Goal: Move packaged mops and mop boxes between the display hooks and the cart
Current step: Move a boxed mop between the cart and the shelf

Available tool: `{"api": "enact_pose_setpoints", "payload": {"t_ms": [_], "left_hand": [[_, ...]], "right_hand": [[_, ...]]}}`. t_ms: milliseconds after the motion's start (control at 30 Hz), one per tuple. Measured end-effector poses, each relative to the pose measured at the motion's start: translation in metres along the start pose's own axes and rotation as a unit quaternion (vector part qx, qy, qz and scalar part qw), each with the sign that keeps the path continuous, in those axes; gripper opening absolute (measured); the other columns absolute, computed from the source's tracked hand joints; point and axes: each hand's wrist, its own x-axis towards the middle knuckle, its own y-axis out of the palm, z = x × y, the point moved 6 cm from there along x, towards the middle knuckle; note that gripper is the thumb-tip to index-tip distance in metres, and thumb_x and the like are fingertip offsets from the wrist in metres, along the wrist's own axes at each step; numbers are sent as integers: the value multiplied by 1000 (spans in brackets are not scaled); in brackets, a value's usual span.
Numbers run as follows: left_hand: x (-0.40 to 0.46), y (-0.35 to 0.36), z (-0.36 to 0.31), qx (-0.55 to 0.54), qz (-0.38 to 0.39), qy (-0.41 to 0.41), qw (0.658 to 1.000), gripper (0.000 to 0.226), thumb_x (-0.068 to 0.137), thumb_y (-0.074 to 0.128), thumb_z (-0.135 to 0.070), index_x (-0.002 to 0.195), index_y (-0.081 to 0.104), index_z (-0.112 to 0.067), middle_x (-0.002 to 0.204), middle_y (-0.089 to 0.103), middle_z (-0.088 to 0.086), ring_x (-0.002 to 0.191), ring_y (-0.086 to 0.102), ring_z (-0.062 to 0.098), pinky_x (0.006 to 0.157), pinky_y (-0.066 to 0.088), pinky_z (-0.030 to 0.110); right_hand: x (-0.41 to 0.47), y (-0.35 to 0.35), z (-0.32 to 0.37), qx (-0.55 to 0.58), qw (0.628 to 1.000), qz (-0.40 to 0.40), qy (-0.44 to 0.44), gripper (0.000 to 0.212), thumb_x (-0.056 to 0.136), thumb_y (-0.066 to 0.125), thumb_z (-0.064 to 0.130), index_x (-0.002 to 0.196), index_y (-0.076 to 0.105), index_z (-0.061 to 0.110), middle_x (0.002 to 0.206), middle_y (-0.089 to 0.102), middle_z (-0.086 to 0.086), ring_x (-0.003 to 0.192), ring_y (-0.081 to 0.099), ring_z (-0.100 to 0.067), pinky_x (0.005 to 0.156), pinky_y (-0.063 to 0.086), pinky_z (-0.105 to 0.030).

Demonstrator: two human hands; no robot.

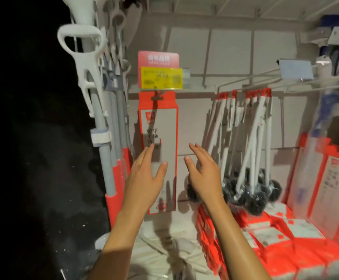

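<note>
A tall red-and-grey mop box (165, 126) hangs from a display hook under a yellow price tag (161, 78). My left hand (147, 174) is raised in front of the box's lower left part, fingers straight, holding nothing. To the right of the box, my right hand (204, 172) is open and apart from it. Packaged mops with grey poles and white handles (102, 110) hang at the left. No cart is in view.
White-handled brushes with black heads (249, 150) hang in a bunch from hooks at the right. Red-and-white packages (265, 235) lie stacked on the shelf below them. More red boxes (326, 178) stand at the far right. Empty wire hooks (305, 81) stick out above.
</note>
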Motion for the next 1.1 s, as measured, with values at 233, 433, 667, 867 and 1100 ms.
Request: {"api": "enact_pose_setpoints", "payload": {"t_ms": [233,433,667,867,1100], "left_hand": [[-83,28,-19,135,92,58,985,74,95,38,-65,160,12,-39,169,0,-12,152,-14,4,123,-4,32],[-143,61,-50,135,163,77,974,76,92,48,-63,158,19,-40,170,0,-6,155,-12,13,126,-1,40],[-208,94,-109,82,187,101,974,75,91,56,-59,157,26,-38,169,7,-6,156,-2,15,127,7,42],[-277,135,-196,24,230,150,961,74,88,56,-59,155,33,-38,168,14,-3,156,4,17,125,16,45],[-388,190,-320,-38,295,194,935,78,82,46,-64,154,36,-36,169,14,-4,156,3,15,124,19,47]], "right_hand": [[-99,-59,-12,-189,981,-21,41,55,100,53,44,151,43,28,162,31,4,152,20,-15,116,17,-26],[-174,-116,-20,-220,969,-52,103,58,97,55,48,151,43,29,162,32,4,152,21,-16,120,24,-36],[-241,-200,-27,-247,955,-81,145,62,96,51,56,152,39,32,164,26,6,153,15,-13,123,23,-41],[-312,-303,-30,-286,936,-106,178,68,93,36,68,153,34,36,165,21,9,153,10,-10,121,21,-37],[-424,-451,-33,-310,904,-167,241,70,91,38,67,153,35,36,166,20,11,153,8,-5,119,25,-37]]}}
